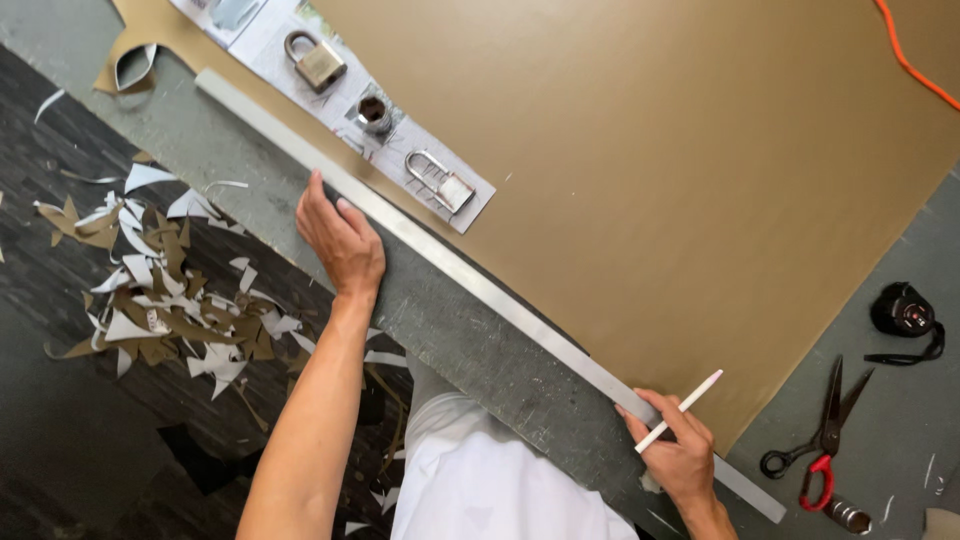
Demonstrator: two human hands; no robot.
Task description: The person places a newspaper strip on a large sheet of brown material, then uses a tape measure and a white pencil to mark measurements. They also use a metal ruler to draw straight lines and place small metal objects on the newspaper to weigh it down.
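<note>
There is one view only, from a camera worn on the person's head, looking almost straight down over the tabletop [560,380] from close range. The tabletop's edge runs slantwise from ten o'clock to five o'clock, so the view is turned against it. The person's white shirt [490,480] fills the six o'clock edge, with both forearms reaching up into the frame. The floor [90,440], strewn with scraps [170,300], shows at eight o'clock. The brown sheet [680,170] spreads from twelve to three o'clock. No second view shares the scene.
</note>
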